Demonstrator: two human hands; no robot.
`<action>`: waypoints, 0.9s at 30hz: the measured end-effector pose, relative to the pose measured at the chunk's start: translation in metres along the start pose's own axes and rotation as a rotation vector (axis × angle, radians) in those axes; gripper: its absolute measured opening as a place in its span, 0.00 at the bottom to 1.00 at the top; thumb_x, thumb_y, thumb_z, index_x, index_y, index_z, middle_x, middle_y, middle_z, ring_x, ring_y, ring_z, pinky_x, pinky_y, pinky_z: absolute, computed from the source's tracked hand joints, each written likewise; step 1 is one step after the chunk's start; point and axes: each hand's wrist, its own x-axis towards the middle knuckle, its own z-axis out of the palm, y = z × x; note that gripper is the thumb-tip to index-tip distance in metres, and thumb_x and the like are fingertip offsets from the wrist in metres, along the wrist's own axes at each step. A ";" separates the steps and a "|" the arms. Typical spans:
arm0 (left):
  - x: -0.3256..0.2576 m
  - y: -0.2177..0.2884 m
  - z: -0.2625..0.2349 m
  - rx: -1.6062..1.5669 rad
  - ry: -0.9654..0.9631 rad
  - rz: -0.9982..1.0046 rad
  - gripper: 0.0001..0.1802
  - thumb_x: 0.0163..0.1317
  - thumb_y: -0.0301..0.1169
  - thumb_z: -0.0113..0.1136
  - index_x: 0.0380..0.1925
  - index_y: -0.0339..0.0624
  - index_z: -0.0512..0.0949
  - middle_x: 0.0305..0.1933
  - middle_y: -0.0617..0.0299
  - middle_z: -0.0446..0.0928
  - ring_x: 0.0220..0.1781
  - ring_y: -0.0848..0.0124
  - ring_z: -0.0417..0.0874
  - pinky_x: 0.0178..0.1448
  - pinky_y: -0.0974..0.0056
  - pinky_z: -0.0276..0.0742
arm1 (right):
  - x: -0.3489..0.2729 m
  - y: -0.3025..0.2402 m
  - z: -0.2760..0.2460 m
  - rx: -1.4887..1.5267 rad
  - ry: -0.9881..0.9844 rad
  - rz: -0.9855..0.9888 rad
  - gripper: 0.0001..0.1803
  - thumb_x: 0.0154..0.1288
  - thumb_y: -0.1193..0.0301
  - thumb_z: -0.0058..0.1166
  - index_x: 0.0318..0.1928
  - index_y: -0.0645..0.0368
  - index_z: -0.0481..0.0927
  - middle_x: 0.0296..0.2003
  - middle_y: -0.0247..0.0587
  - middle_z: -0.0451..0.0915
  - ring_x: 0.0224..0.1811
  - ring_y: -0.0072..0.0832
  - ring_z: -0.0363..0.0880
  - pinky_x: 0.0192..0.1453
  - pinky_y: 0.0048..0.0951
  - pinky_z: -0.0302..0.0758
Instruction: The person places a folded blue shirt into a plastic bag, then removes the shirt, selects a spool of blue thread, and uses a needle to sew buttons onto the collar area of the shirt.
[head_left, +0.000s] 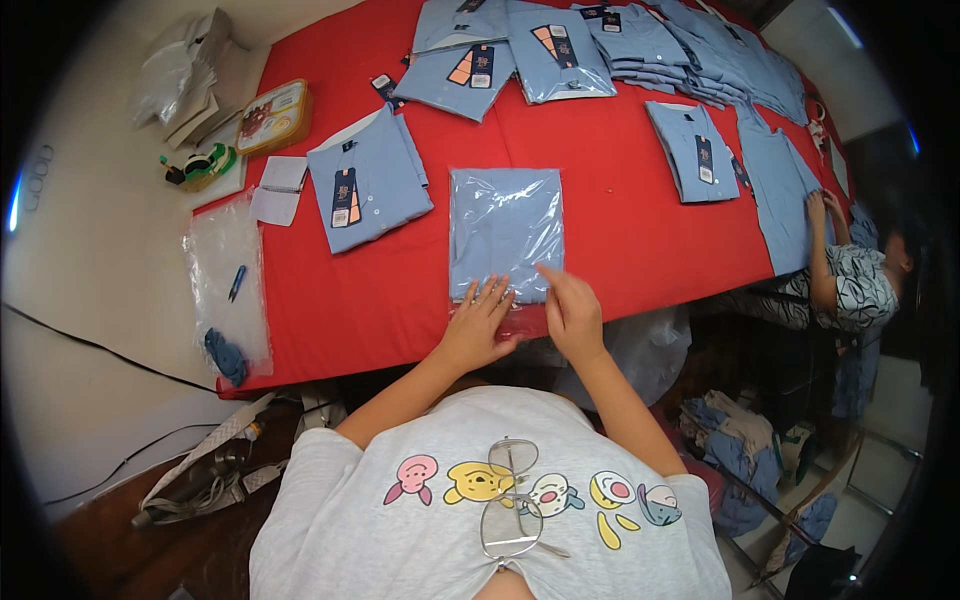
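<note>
A folded light-blue shirt in a clear plastic bag (506, 215) lies flat on the red-covered table right in front of me. My left hand (480, 328) rests on the bag's near edge, fingers spread and flat. At the near right corner is my right hand (573, 315), slightly blurred, its index finger stretched over the plastic and its thumb apart. Neither hand grips anything that I can see. Left of the bag lies another folded blue shirt (385, 180) with a dark hang tag (345, 197), not bagged as far as I can tell.
Bagged shirts (560, 50) and a shirt pile (650, 60) line the far side. Clear empty bags (222, 290) with a pen (237, 283) lie left, below a tape dispenser (208, 165) and a yellow-rimmed box (273, 117). A co-worker (850, 280) handles a shirt (775, 190) at right.
</note>
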 end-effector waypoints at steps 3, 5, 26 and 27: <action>0.019 -0.002 -0.010 0.035 0.099 -0.041 0.36 0.69 0.28 0.57 0.77 0.34 0.63 0.83 0.43 0.57 0.85 0.46 0.56 0.85 0.42 0.52 | 0.049 0.014 0.028 -0.117 0.007 -0.030 0.29 0.72 0.77 0.52 0.73 0.61 0.71 0.68 0.57 0.74 0.71 0.51 0.73 0.71 0.47 0.70; 0.054 -0.018 -0.011 0.089 0.207 -0.084 0.36 0.71 0.29 0.55 0.78 0.35 0.61 0.84 0.44 0.55 0.86 0.47 0.55 0.86 0.43 0.51 | 0.071 0.023 0.052 -0.206 -0.046 -0.006 0.31 0.76 0.73 0.50 0.77 0.62 0.65 0.77 0.56 0.64 0.81 0.50 0.61 0.81 0.49 0.61; 0.096 -0.092 0.002 0.131 0.173 -0.071 0.37 0.76 0.39 0.51 0.81 0.44 0.57 0.87 0.50 0.51 0.86 0.49 0.53 0.86 0.44 0.50 | 0.064 0.067 0.101 -0.363 -0.222 -0.008 0.38 0.74 0.61 0.48 0.81 0.57 0.59 0.83 0.50 0.53 0.86 0.45 0.48 0.85 0.55 0.50; 0.095 -0.094 0.002 0.124 0.177 -0.055 0.37 0.75 0.40 0.52 0.81 0.44 0.57 0.87 0.49 0.51 0.87 0.49 0.53 0.86 0.44 0.49 | 0.064 0.068 0.101 -0.382 -0.215 -0.024 0.39 0.74 0.61 0.50 0.81 0.57 0.59 0.83 0.49 0.54 0.86 0.45 0.49 0.85 0.55 0.50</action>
